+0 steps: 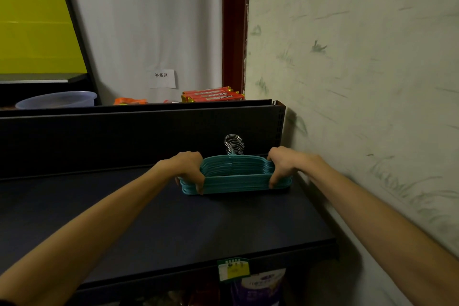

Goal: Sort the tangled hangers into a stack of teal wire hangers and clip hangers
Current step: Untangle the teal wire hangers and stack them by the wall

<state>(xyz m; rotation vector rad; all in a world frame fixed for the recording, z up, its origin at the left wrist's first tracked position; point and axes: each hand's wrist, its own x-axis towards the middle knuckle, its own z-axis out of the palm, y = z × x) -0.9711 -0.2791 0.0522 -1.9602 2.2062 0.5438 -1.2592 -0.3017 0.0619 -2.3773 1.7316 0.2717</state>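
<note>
Teal wire hangers (236, 177) sat bunched in one stack at the far right of the dark shelf (149, 218), close to the back panel (124, 136), silver hooks (234, 144) pointing up. Your left hand (190, 169) gripped the stack's left end, fingers curled over it; your right hand (282, 166) gripped the right end the same way. Shelf ran along a green-streaked wall (360, 69) on the right. Behind the panel: red packets (213, 95), a bluish bowl (57, 99), a paper label (162, 79) on the white wall, a yellow-green board (34, 30) at left. Hanger count unclear, strands overlapped. Price tag (233, 269) on the shelf edge unreadable; goods below dark and cut off
</note>
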